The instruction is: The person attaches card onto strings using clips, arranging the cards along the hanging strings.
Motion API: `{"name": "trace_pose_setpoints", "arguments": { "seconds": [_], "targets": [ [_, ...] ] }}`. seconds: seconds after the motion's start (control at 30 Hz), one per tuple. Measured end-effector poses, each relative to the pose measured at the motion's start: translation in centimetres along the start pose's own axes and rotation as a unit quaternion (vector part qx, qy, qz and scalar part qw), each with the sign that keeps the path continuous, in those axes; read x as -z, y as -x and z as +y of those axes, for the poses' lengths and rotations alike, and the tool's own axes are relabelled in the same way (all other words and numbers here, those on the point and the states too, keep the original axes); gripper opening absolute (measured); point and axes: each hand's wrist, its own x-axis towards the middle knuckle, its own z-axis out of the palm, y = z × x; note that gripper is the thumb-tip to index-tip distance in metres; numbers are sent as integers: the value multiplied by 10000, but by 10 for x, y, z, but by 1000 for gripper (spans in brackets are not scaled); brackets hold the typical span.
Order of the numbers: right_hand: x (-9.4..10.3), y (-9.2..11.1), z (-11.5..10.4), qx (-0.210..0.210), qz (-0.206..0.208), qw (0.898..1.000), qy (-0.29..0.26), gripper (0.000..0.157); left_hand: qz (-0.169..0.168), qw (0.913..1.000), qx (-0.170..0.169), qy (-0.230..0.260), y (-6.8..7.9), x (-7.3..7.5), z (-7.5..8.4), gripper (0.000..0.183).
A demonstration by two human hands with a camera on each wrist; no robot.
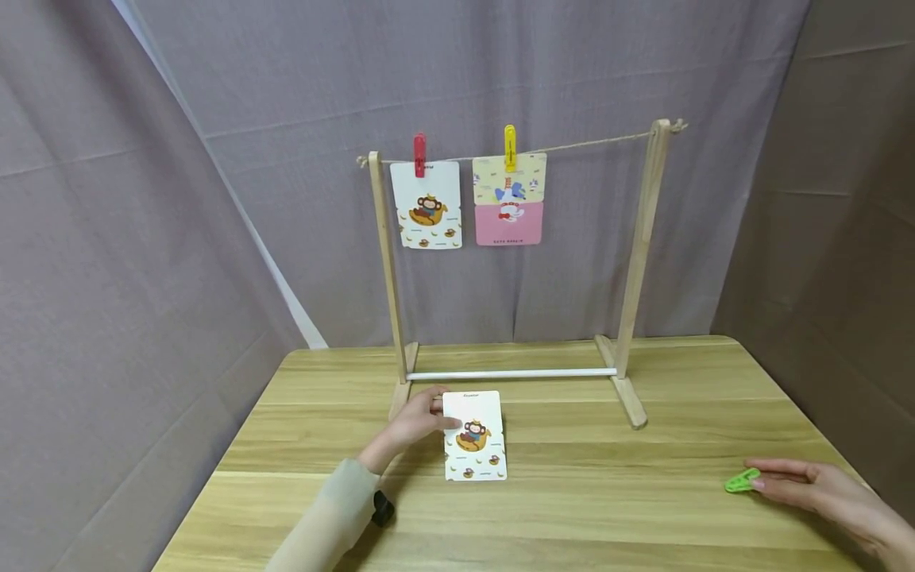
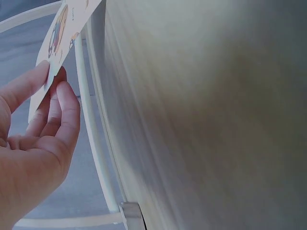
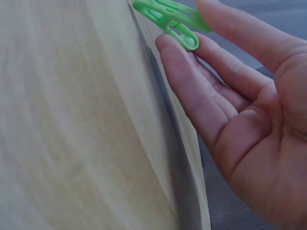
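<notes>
My left hand (image 1: 417, 419) pinches a white card (image 1: 474, 461) by its left edge, thumb in front and fingers behind. The card bears a monkey on a banana and stands in front of the rack. In the left wrist view the card (image 2: 60, 36) tilts up from between thumb and fingers. Far to the right, my right hand (image 1: 822, 488) holds a green clothespin (image 1: 742, 481) between thumb and fingertips. The right wrist view shows the clothespin (image 3: 168, 19) with its handle ends under the thumb and fingers.
A wooden rack (image 1: 640, 246) stands at the table's back, with a string (image 1: 589, 144) across its top. A red clothespin (image 1: 419, 155) holds a matching monkey card (image 1: 427, 230); a yellow clothespin (image 1: 511, 147) holds a yellow-and-pink card (image 1: 509, 229). Bare wood table (image 1: 572, 508) lies between the hands.
</notes>
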Motion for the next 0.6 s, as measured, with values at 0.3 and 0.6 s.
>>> {"name": "trace_pose_setpoints", "arguments": {
  "seconds": [0.3,0.6],
  "targets": [
    [0,-1,-1,-57,-114,9998,-142,45,32,9995,-60,-295,-9,-14,11,32],
    [1,-7,2,202,-258,9953,-916,35,-59,9997,-193,-134,-20,-31,21,41]
  ]
}}
